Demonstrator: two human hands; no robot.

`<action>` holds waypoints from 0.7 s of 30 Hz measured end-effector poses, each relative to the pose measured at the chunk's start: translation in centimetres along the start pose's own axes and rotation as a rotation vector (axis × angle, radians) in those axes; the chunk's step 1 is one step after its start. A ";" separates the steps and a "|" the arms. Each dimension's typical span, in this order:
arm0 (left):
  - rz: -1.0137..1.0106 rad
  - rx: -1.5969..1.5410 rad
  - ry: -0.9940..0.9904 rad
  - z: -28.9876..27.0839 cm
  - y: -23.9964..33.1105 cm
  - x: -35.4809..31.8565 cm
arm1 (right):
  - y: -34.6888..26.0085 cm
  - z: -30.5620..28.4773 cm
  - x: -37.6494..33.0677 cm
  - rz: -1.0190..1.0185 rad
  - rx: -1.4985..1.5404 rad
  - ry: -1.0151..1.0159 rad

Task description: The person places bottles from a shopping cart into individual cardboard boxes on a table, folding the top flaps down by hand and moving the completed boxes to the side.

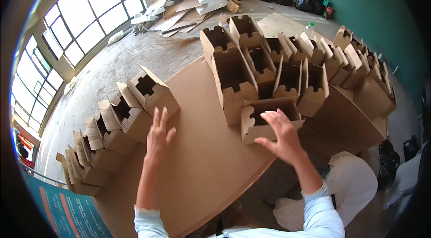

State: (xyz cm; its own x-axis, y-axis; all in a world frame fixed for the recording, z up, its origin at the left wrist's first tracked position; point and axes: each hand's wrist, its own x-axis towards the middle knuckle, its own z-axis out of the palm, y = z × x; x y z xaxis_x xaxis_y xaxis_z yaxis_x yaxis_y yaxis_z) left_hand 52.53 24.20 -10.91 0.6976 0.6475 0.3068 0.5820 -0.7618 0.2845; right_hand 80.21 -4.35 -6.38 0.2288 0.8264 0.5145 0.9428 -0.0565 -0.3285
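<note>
We record the grey floor (152, 65) as the largest area, its outer parts lost to the dark fisheye rim, with a green wall (359, 9) at far right. The brown worktop (197, 144) spans the middle; the left forearm hides part of its near end. On the right we see a large group of open cardboard boxes (280, 91); they overlap, so we cannot count those at the back. A smaller row of open boxes (134, 126) lines the worktop's left side, each partly covering the next. At lower right a white shape (350, 175) is partly behind the right forearm; we cannot tell what it is.

A single open box (250, 126) sits at the near right edge of the worktop, just in front of the group, its middle covered by the right hand (283, 137). That hand is spread, thumb apart from the fingers, over the box's near wall; we cannot tell whether it touches. The left hand (158, 137) is released and extended, holding nothing, fingertips close by the row's end box; contact is unclear. Behind the group, only a bottle's green top (310, 26) shows.
</note>
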 end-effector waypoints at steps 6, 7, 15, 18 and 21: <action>-0.083 -0.262 -0.260 -5.0 5.8 -15.9 | 8.5 2.2 1.1 -0.044 -0.242 -0.508; -0.139 -0.262 -0.245 -6.0 5.8 -17.8 | 8.1 2.5 1.5 -0.077 -0.235 -0.553; -0.646 -0.123 0.157 -12.2 1.2 -39.7 | -13.1 9.0 -1.7 -0.538 0.219 -0.686; -0.929 -0.067 0.303 -14.3 -0.2 -50.7 | -24.1 12.7 -3.6 -0.723 0.233 -0.767; -1.178 0.101 0.497 -14.8 -1.0 -65.0 | -33.5 15.4 -5.2 -0.897 0.224 -0.753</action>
State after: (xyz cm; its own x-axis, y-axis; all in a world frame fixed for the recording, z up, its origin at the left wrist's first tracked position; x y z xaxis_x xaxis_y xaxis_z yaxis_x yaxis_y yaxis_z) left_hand 0.43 -16.88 -17.69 -0.4754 0.8495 0.2289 0.7824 0.2893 0.5515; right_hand 43.73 1.91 -10.23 -0.7607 0.6462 0.0618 0.6133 0.7466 -0.2579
